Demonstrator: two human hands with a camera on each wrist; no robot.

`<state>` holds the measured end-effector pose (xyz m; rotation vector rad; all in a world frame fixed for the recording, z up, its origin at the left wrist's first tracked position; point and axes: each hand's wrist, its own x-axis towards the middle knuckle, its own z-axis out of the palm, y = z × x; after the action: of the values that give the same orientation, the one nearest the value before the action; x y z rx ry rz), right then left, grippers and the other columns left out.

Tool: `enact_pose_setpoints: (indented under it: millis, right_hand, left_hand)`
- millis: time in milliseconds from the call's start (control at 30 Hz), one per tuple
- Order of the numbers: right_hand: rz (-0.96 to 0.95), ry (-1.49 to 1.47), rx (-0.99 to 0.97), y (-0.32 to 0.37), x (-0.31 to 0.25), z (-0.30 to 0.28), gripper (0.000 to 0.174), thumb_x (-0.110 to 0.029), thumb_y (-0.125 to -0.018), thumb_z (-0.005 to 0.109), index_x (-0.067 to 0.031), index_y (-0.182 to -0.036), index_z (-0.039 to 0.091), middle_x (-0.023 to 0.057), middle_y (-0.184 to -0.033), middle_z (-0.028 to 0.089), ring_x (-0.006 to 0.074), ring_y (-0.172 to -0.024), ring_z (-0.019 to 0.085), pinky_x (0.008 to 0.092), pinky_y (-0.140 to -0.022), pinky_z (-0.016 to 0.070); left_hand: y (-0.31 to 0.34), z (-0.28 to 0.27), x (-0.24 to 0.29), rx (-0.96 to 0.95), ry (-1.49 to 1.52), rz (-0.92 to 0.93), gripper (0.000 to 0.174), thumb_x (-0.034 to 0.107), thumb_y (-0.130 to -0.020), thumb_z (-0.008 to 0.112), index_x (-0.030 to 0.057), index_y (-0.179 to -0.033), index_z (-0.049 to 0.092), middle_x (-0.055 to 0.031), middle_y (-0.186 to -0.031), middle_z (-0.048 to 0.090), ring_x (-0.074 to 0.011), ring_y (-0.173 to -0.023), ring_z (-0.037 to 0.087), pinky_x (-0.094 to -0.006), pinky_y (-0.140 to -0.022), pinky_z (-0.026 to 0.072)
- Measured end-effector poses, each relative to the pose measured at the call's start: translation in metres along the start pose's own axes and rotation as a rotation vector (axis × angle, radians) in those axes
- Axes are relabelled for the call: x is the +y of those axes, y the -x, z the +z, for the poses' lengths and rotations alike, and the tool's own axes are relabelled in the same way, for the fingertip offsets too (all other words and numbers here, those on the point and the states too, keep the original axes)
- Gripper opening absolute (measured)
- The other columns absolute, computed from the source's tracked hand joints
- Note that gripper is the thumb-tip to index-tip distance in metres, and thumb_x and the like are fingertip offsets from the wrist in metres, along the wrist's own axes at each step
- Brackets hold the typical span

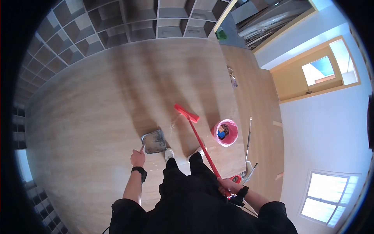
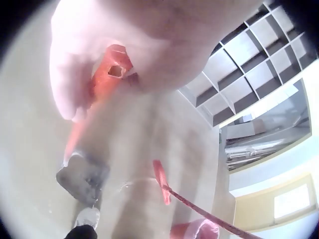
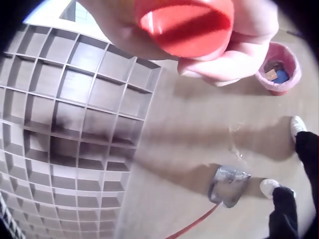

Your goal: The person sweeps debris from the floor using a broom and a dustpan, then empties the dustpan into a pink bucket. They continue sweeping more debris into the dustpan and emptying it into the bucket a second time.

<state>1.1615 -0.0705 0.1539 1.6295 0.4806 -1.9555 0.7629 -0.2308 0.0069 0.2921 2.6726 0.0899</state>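
broom (image 1: 202,144): long axis 5-to-11 o'clock in head view, wide end toward 11
right hand (image 1: 229,186): fingers curled round broom
dustpan (image 1: 155,142): lies toward 1 o'clock from left hand (image 1: 137,158)
left fingers: gripping its handle (image 2: 103,82)

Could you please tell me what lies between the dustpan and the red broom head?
In the head view, a little pale debris lies on the floor between the dustpan and the red broom head; the left wrist view shows it too.
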Motion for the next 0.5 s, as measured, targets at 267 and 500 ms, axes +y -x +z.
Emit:
enact_pose_setpoints:
  millis: [267,500]
  right_hand:
    - [-0.252,-0.024,0.129,0.025,0.021,-0.01,0.035,-0.038,-0.088,0.041,-0.0073,-0.071,0.045,0.001,-0.058,0.045,0.0096,-0.043,0.041,0.0209,-0.04,0.0351]
    - [-0.352,-0.086,0.201,0.021,0.011,-0.026,0.037,-0.04,-0.087,0.041,-0.0086,-0.068,0.042,0.0007,-0.055,0.044,0.0102,-0.041,0.04,0.0221,-0.039,0.0358]
  left_hand:
    - [-0.021,-0.005,0.004,-0.159,-0.248,0.182,0.021,0.019,-0.075,0.052,0.0004,-0.082,0.06,-0.0207,-0.084,0.06,-0.034,-0.082,0.059,-0.04,-0.071,0.0483]
    - [-0.008,-0.033,0.018,-0.085,-0.234,0.168,0.021,0.018,-0.076,0.052,0.0002,-0.082,0.06,-0.0204,-0.085,0.06,-0.0332,-0.081,0.059,-0.0399,-0.069,0.0484]
